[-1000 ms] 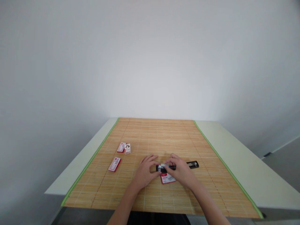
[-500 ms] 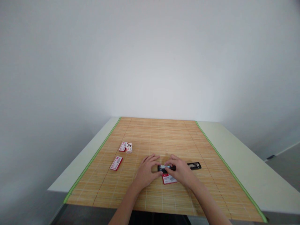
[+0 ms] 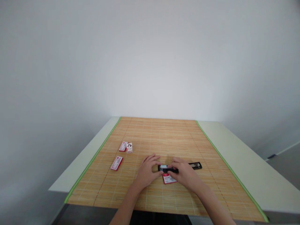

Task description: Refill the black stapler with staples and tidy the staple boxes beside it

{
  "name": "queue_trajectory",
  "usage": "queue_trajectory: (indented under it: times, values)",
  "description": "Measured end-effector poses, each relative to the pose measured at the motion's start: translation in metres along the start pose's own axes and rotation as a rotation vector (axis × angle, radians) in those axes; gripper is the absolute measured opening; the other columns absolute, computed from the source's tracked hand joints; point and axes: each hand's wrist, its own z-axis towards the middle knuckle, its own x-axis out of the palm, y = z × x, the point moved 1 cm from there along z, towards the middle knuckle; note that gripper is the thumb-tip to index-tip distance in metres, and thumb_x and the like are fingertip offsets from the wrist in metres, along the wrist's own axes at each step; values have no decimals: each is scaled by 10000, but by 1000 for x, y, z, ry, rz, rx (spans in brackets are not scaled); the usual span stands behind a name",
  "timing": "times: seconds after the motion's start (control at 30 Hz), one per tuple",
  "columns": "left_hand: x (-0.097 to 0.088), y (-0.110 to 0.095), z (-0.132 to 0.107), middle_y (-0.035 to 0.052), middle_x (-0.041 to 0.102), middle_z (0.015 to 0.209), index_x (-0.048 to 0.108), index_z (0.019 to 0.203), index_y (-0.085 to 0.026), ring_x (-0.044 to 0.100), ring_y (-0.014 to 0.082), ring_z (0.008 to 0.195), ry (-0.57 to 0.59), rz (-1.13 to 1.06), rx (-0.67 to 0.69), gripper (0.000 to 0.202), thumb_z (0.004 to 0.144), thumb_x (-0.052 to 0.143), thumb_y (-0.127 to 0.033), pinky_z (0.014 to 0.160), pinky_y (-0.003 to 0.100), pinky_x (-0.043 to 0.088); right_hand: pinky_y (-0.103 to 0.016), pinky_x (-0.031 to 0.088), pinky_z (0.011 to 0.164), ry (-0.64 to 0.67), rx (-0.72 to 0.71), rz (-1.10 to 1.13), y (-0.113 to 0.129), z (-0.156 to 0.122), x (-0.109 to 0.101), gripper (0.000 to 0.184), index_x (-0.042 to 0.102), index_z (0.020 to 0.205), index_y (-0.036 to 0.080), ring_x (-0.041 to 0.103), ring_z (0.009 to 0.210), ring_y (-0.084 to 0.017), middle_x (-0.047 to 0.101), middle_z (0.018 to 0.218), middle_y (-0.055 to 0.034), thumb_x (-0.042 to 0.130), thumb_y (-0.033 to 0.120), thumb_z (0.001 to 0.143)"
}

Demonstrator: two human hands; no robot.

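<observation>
A black stapler [image 3: 165, 169], swung open flat, lies lengthwise across the mat, with a silvery strip showing near its left end. My left hand [image 3: 147, 171] grips that left end between thumb and fingertips. Over the stapler's middle, my right hand [image 3: 183, 172] has thumb and fingers pinched on it, covering that part. Its other arm [image 3: 196, 165] sticks out to the right of my right hand. Just in front of the stapler, a red and white flat box [image 3: 168, 179] lies partly beneath my right hand.
A bamboo mat [image 3: 161, 134] with green edging covers the middle of the white table [image 3: 236, 162]. On its left side lie a red and white box [image 3: 116, 163], another such box [image 3: 123, 146] and a small white box [image 3: 129, 147] touching it. A wall [image 3: 154, 62] rises behind.
My right hand has slid slightly to the right along the stapler, showing more of the silvery strip. My left hand stays at the left end.
</observation>
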Motion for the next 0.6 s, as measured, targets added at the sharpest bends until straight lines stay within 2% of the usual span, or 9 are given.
queue_trajectory:
  times: [0.1, 0.2, 0.3, 0.37, 0.43, 0.5, 0.6]
  values:
    - [-1, -1, 0, -2, 607, 1480, 762, 1106, -339, 450, 269, 1463, 11, 4, -3, 328, 797, 835, -423, 1260, 502, 235, -321, 465, 814, -12, -10, -13, 5, 1, 3, 86, 769, 956, 265, 617, 921, -226, 654, 921, -33, 733, 237, 882]
    - [-1, -1, 1, 4, 611, 1476, 766, 1096, -334, 452, 273, 1460, 13, 6, -10, 322, 792, 838, -413, 1262, 505, 230, -366, 475, 864, -34, -20, -50, -4, -2, -13, 144, 761, 1011, 278, 616, 962, -253, 673, 966, -44, 745, 272, 868]
    - [-1, -1, 0, -8, 619, 1467, 762, 1099, -341, 452, 267, 1460, 14, 3, -13, 320, 793, 839, -390, 1267, 502, 220, -428, 467, 972, -127, 20, -38, -30, -15, -42, 271, 725, 1141, 292, 604, 1082, -282, 679, 1116, -64, 728, 345, 876]
    - [-1, -2, -1, -13, 622, 1464, 758, 1104, -343, 449, 267, 1462, 18, 0, -19, 323, 793, 838, -378, 1268, 509, 217, -457, 455, 1027, -186, 112, 23, -55, -29, -57, 412, 672, 1265, 299, 599, 1133, -288, 669, 1174, -73, 719, 410, 871]
    - [-1, -2, -1, -7, 619, 1468, 756, 1105, -336, 448, 272, 1462, 17, -4, -27, 327, 791, 838, -366, 1267, 521, 216, -434, 514, 933, -189, 276, 173, -78, -47, -63, 619, 568, 1413, 289, 638, 1039, -274, 678, 1117, -72, 723, 491, 849]
    - [-1, -3, -2, -3, 618, 1469, 754, 1104, -329, 447, 274, 1462, 11, -11, -29, 331, 786, 841, -353, 1266, 527, 217, -397, 547, 801, -153, 410, 378, -93, -64, -59, 727, 551, 1434, 257, 661, 909, -260, 694, 1021, -67, 750, 568, 807]
    - [0, -3, -2, -6, 619, 1468, 753, 1101, -330, 447, 272, 1463, 5, -18, -26, 334, 781, 847, -343, 1270, 532, 212, -341, 534, 682, -119, 470, 687, -98, -79, -45, 648, 648, 1299, 239, 657, 799, -228, 712, 970, -68, 762, 627, 794]
